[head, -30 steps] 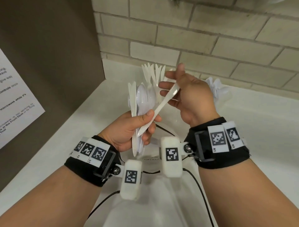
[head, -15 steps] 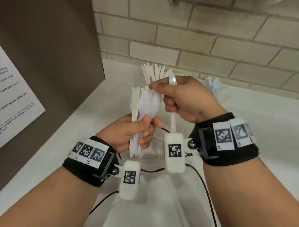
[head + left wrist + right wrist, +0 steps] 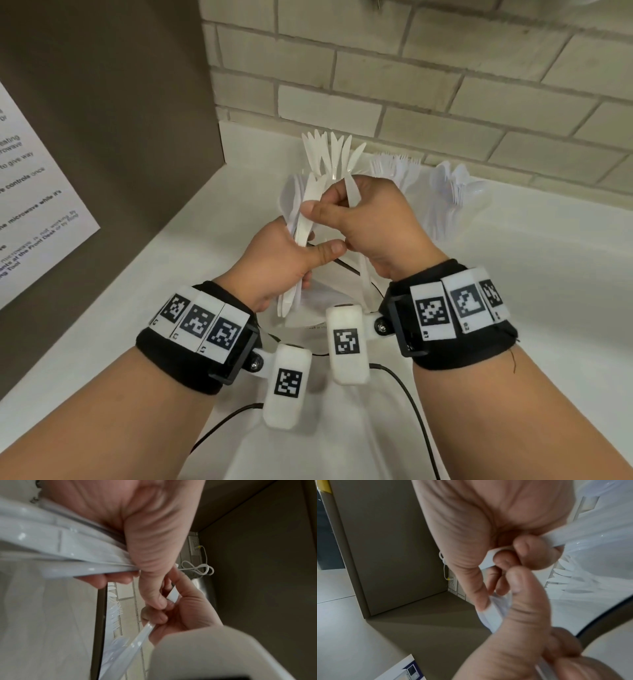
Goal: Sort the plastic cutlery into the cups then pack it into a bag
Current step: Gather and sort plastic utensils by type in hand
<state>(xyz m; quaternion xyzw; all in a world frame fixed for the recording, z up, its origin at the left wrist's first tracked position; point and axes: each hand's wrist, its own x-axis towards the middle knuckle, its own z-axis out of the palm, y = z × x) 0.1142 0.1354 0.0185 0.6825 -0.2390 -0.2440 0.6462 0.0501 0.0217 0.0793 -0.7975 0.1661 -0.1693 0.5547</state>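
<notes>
Cutlery of white plastic is what we are handling, above a white counter [image 3: 513, 308] that meets a pale brick wall [image 3: 445, 85] at the back and a brown panel [image 3: 102, 120] on our left, where a printed notice [image 3: 30, 205] hangs. On the counter just under our wrists we see a clear bag [image 3: 308, 318], its mouth open toward us.

Against the wall we see three groups standing upright in clear cups whose walls are hard to make out: knives [image 3: 329, 150] nearest the corner, forks [image 3: 397, 168] beside them, spoons [image 3: 452, 188] farthest right.

Our left hand [image 3: 284, 260] is curled around a mixed bundle [image 3: 298, 219] of pieces held upright over the bag, thumb pressed across the front; from the left wrist view the handles [image 3: 60, 550] run under the palm and fingers. Our right hand [image 3: 373, 222] sits just beside it, touching it, and holds one single piece [image 3: 352, 192] clamped by the curled lower fingers, its pointed tip rising above the knuckles and its handle [image 3: 364, 284] dropping below the palm. That hand's thumb [image 3: 315, 214] and forefinger also pinch a knife [image 3: 313, 192] at the front of the bundle.

Black bands with printed square markers wrap both wrists, and thin black cables [image 3: 411, 394] trail over the counter.
</notes>
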